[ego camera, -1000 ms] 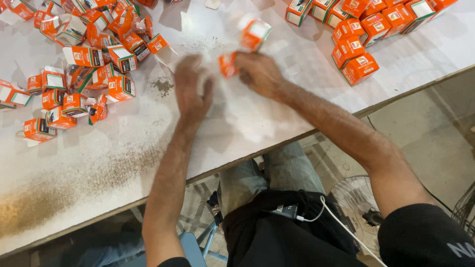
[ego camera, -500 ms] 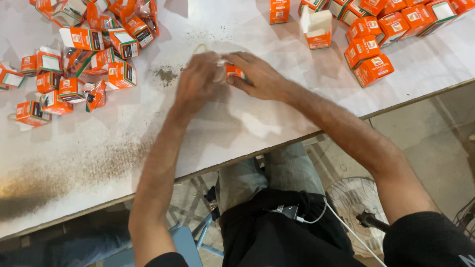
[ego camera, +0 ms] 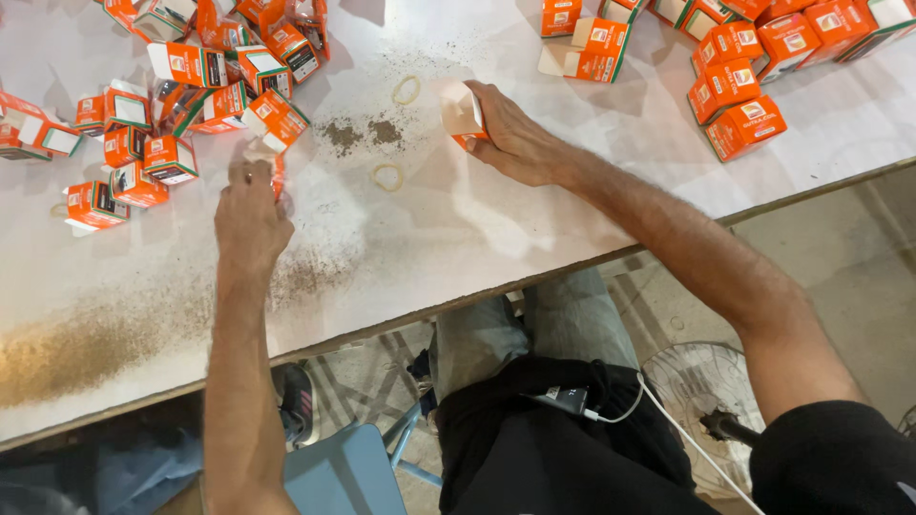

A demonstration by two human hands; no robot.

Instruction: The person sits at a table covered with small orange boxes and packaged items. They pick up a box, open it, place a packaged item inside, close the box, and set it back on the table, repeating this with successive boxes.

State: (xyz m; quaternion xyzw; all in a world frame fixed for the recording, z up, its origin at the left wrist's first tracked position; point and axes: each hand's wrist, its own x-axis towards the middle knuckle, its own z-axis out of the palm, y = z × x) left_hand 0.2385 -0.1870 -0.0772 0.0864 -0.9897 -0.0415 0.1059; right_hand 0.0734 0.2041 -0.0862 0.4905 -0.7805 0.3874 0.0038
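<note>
My right hand point(ego camera: 515, 138) grips a small orange carton point(ego camera: 464, 116) with its white flap open, held just above the white table point(ego camera: 477, 229). My left hand point(ego camera: 250, 212) reaches to the left and closes on another small orange packet point(ego camera: 277, 176) at the edge of a heap of orange cartons point(ego camera: 191, 86). Two rubber bands point(ego camera: 386, 176) point(ego camera: 406, 90) lie on the table between my hands, near a patch of dark crumbs point(ego camera: 363, 132).
A second group of closed orange cartons point(ego camera: 744, 67) sits at the back right. Brown powder point(ego camera: 86, 334) is smeared along the table's front left. Below the table edge are a blue stool point(ego camera: 343, 472), a fan point(ego camera: 711, 391) and my lap.
My hands, together at the table's middle half a second ago, have parted. The left has gone to the heap on the left, the right has moved right with a carton.
</note>
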